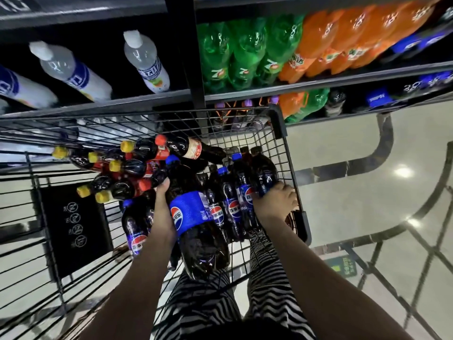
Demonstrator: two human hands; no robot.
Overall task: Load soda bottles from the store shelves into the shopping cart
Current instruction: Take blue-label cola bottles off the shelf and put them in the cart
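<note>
Both my hands are inside the black wire shopping cart. My left hand grips a large Pepsi bottle with a blue label and blue cap, its side lying over the other bottles. A small dark Pepsi bottle stands at the cart's right wall, and my right hand holds its lower part. More small Pepsi bottles stand between the two. At the left of the cart lie cola bottles with yellow caps and one with a red cap.
Store shelves stand just beyond the cart: white bottles at left, green bottles and orange bottles at right, dark Pepsi bottles lower down. A black child-seat flap hangs inside the cart. Glossy floor lies to the right.
</note>
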